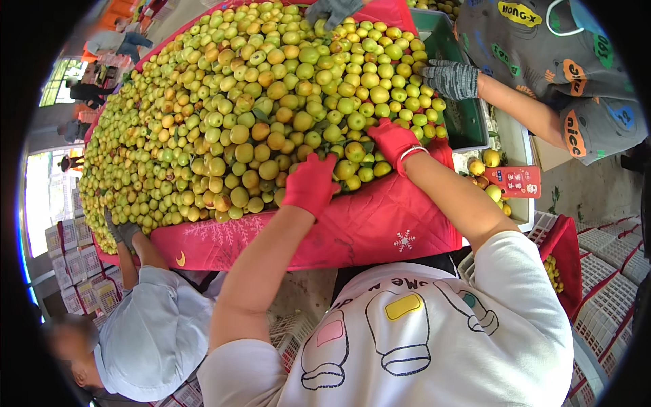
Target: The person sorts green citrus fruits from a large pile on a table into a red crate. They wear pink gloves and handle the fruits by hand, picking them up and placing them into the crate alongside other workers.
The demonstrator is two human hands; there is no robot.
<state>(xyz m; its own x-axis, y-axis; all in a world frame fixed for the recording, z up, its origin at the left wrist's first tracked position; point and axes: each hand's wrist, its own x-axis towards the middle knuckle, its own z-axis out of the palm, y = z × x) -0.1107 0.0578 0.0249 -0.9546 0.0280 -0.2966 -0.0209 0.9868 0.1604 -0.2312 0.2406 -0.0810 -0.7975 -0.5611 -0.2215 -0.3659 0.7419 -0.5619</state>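
A broad heap of small round yellow-green fruit [274, 91], jujube-like and some blushed brown, covers a table draped in a red quilted cloth [366, 224]. Green leaves lie among the fruit. My left hand [311, 184], in a red glove, rests at the heap's near edge with its fingers bent down among the fruit. To its right my right hand [395, 142], gloved the same and with a bangle at the wrist, reaches into the fruit near the table's right end. The fingertips of both hands are partly hidden, so whether either holds a fruit is unclear.
A green crate [468, 122] adjoins the table's right end, beside a white bin [524, 213] with fruit and a red printed packet [513, 181]. Co-workers' grey-gloved hands [450, 79] touch the heap at right, top and lower left. White plastic crates [605, 290] are stacked at right.
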